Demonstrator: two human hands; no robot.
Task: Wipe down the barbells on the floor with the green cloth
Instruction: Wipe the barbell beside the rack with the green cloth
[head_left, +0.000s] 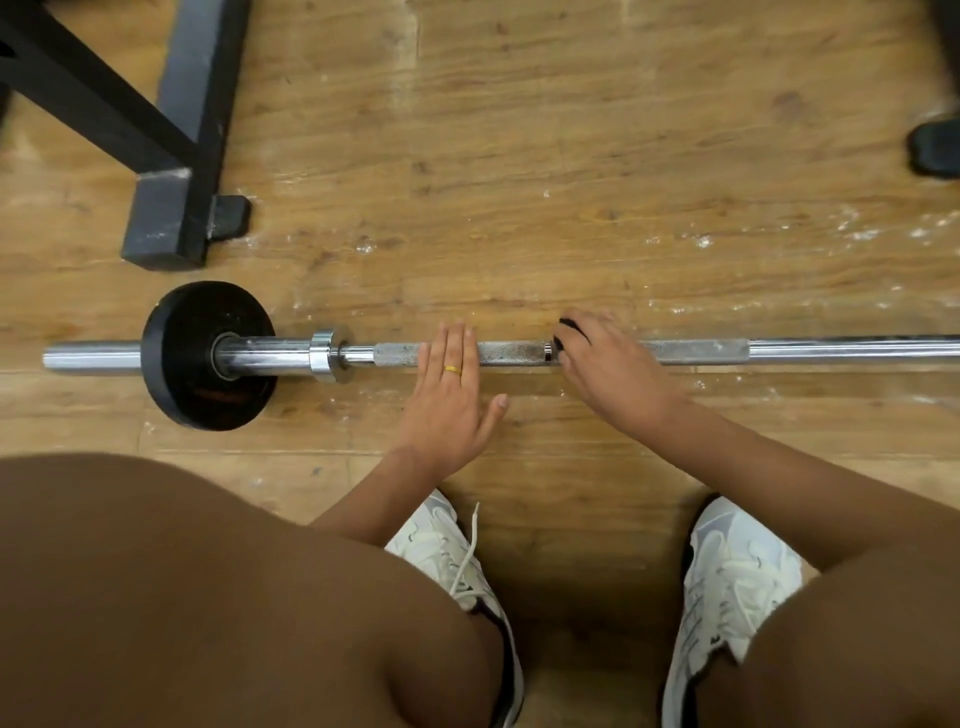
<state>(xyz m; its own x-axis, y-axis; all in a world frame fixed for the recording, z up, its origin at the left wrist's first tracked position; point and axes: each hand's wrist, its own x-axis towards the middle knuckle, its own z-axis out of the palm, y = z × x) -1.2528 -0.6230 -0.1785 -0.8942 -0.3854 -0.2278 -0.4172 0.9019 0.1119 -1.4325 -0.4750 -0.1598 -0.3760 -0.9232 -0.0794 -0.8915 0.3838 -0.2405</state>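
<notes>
The right grip (608, 369) curls round a dark wad, seemingly the green cloth (569, 328), on the barbell (696, 351) shaft beneath it, while the left grip (449, 400) alongside lies flat, fingers straight, so the bar could roll under wiping.

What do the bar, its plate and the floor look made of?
Bar: likely chromed steel, shiny on the sleeve, duller cross-hatched knurling mid-shaft. Plate: matte black, rubber or painted iron, cannot tell which. Floor: wood-grain planks, glossy, with white scuffs.
</notes>
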